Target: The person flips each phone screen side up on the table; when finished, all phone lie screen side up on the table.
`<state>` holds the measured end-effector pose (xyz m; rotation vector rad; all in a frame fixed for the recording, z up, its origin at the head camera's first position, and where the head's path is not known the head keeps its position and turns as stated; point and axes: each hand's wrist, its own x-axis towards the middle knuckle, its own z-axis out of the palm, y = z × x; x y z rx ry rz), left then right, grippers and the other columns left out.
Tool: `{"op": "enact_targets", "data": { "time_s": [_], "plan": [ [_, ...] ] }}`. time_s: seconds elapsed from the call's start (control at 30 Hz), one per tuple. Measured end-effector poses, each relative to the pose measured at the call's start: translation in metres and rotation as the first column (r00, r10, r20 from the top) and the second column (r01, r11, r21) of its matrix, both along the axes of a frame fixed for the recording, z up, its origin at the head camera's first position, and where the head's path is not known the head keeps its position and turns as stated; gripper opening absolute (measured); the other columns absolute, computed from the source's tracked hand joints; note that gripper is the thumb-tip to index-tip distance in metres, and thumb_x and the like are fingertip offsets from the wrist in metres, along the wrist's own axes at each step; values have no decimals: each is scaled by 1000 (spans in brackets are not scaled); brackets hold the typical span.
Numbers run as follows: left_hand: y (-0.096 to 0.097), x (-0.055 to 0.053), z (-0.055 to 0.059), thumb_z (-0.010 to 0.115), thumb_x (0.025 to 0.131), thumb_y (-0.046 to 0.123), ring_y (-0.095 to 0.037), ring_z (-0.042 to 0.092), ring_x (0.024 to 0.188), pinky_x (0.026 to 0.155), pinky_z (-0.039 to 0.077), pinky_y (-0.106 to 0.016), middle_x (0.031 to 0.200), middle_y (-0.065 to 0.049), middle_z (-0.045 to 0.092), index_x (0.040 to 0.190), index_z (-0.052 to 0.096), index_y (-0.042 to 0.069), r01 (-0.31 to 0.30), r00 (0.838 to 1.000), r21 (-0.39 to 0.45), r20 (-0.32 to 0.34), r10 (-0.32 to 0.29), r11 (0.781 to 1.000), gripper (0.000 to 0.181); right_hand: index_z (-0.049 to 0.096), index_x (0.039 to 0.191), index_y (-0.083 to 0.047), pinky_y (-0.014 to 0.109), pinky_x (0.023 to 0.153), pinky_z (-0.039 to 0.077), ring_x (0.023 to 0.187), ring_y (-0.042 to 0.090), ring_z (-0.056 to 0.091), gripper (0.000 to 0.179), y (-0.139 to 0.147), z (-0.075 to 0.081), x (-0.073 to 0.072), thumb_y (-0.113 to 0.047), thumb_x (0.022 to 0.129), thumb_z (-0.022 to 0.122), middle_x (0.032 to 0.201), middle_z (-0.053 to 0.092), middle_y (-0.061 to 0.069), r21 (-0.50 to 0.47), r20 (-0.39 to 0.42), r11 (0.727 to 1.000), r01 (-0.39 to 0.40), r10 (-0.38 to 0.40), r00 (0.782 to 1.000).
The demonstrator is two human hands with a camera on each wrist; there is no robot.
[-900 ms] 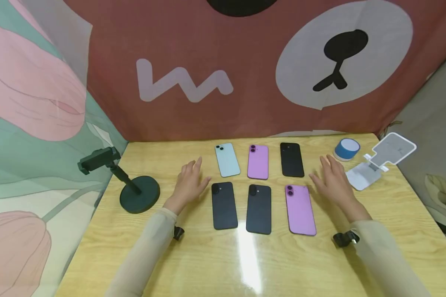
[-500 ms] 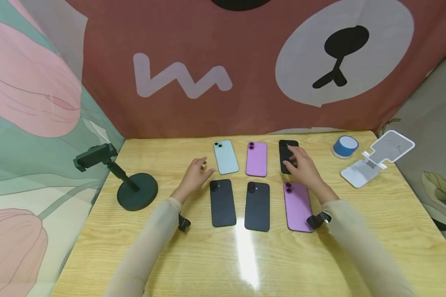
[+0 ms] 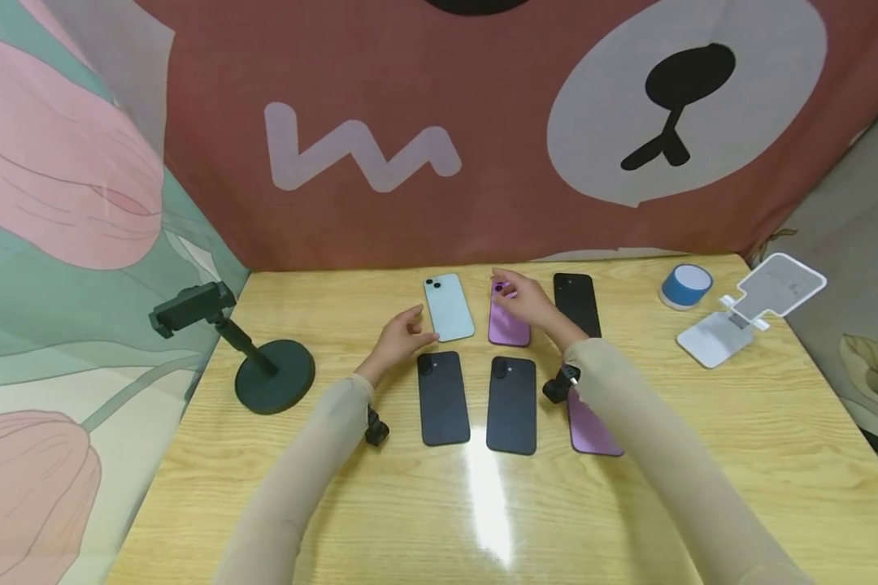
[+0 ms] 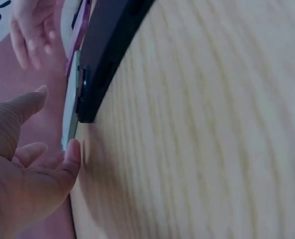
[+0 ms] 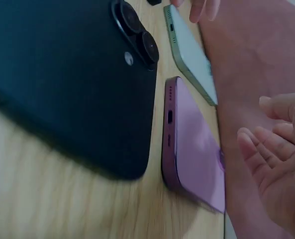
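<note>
My right hand (image 3: 532, 304) hovers over the back-row pink phone (image 3: 509, 327), fingers loosely bent and holding nothing. In the right wrist view that phone (image 5: 194, 144) lies flat, with a gap between it and the fingers. My left hand (image 3: 401, 340), also holding nothing, is beside the light blue phone (image 3: 450, 309), its thumb near that phone's lower left corner. A black phone (image 3: 576, 299) lies at the back right. In the front row are two dark phones (image 3: 444, 400) and a second pink phone (image 3: 591, 429), which my right forearm partly covers.
A dark green phone stand (image 3: 274, 378) is at the left. On the right are a blue and white round tub (image 3: 686, 286) and a white folding stand (image 3: 717, 337). A printed cloth (image 3: 380, 227) hangs behind the wooden table (image 3: 395, 520).
My right hand has swept left from near the white stand, past the black phone, to above the back pink phone. My left hand has shifted slightly right, toward the light blue phone.
</note>
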<state>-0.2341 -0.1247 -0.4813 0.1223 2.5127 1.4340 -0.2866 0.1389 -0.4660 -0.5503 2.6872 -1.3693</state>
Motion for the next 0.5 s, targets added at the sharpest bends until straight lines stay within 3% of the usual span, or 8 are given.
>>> {"op": "enact_targets", "data": {
  "time_s": [0.13,0.27,0.37,0.5],
  "plan": [
    [0,-5,-2,72,85,20,-28,50,119,99,42,-39,142,-17,44,146,33,5,0,1000,-1,6,0,1000,74,35,142,5,39,81,51,107,35,55,58,-18,-2,-12,-6,91,60,137,48,22,-17,63,998,-58,59,996],
    [3,-13,-4,74,83,19,-31,50,118,97,43,-41,142,-18,43,145,37,3,36,999,-18,-30,-37,999,74,34,146,-3,41,83,50,113,33,52,59,-33,-3,-22,-10,93,59,143,42,16,-15,135,998,-66,68,988],
    [6,-19,-6,76,81,20,-32,49,118,98,42,-41,144,-18,40,144,38,2,80,995,-72,-57,-84,994,75,31,148,-5,43,88,48,120,34,49,62,-42,-4,-29,-12,93,59,148,36,14,9,190,996,-84,81,979],
    [9,-21,-8,78,79,25,-35,38,129,106,33,-43,146,-21,34,144,36,0,130,987,-188,-67,-145,974,82,27,149,-5,45,95,44,125,37,45,64,-52,-5,-36,-12,93,58,151,30,15,53,227,992,-113,98,969]
  ]
}}
